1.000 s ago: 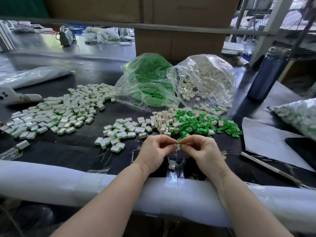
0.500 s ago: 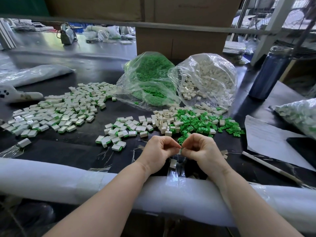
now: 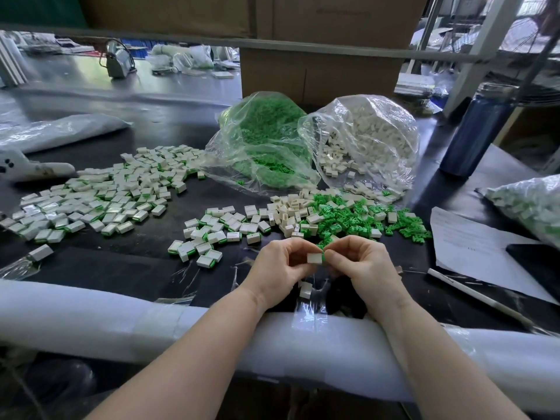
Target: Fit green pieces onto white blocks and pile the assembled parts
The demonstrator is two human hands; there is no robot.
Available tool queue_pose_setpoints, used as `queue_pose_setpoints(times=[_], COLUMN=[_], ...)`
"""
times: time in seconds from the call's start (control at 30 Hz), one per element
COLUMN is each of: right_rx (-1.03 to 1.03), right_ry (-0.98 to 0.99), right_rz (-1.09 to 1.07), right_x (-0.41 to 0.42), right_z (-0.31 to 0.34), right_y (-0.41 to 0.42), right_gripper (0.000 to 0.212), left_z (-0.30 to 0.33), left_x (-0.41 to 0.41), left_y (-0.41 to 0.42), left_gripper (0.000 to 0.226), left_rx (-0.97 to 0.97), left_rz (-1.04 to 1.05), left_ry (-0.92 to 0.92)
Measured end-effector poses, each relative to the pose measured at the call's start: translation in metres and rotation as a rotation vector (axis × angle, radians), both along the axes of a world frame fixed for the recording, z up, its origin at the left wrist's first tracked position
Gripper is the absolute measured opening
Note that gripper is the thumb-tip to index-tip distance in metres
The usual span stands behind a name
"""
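Both hands meet over the near edge of the black table. My left hand (image 3: 280,263) pinches a white block (image 3: 314,257), and my right hand (image 3: 362,262) pinches the green piece (image 3: 323,258) at that block's right end. A loose white block (image 3: 305,290) lies under the hands. Loose green pieces (image 3: 348,218) and white blocks (image 3: 291,212) are heaped just beyond. Assembled parts lie in a small pile (image 3: 212,234) and a large pile (image 3: 100,195) to the left.
A bag of green pieces (image 3: 263,140) and a bag of white blocks (image 3: 363,137) lie open behind the heaps. A blue bottle (image 3: 478,128), a paper sheet (image 3: 472,247), a pen (image 3: 475,298) and another bag (image 3: 533,207) are at right. White foam padding (image 3: 106,313) lines the near edge.
The hands have drawn slightly apart, so the white block with the green piece at its end now shows between the fingertips.
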State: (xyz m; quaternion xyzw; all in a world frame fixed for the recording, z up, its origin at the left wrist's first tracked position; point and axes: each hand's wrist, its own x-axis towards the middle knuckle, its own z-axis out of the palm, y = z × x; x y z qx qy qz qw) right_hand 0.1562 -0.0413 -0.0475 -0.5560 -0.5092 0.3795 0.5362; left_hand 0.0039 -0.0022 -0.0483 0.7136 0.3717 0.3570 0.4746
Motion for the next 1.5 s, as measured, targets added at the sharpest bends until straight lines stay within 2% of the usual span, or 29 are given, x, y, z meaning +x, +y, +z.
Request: queue_pose_setpoints(times=[0.13, 0.37, 0.67, 0.97, 1.17, 1.5], right_rx=[0.0, -0.038, -0.061, -0.068, -0.04, -0.079], right_ry=[0.038, -0.071, -0.252, -0.287, -0.253, -0.303], right_rz=[0.011, -0.003, 0.015, 0.01, 0.025, 0.052], right_x=[0.0004, -0.0026, -0.0027, -0.004, -0.0037, -0.0018], right_z=[0.0011, -0.0021, -0.001, -0.0012, 0.0, -0.0009], right_y=[-0.0016, 0.0007, 0.0009, 0.0008, -0.0001, 0.0005], right_gripper=[0.015, 0.019, 0.022, 0.025, 0.026, 0.022], left_z=[-0.0017, -0.0015, -0.0011, -0.0006, 0.0012, -0.0026], left_x=[0.0006, -0.0007, -0.0021, -0.0011, -0.0014, -0.0011], left_y=[0.0013, 0.0031, 0.0005, -0.0006, 0.0015, 0.0008], left_gripper=[0.005, 0.007, 0.012, 0.012, 0.01, 0.015], left_rx=[-0.009, -0.01, 0.036, 0.108, -0.007, 0.122], left_rz=[0.047, 0.077, 0.05, 0.071, 0.047, 0.068], left_ry=[-0.009, 0.013, 0.134, 0.197, 0.106, 0.202])
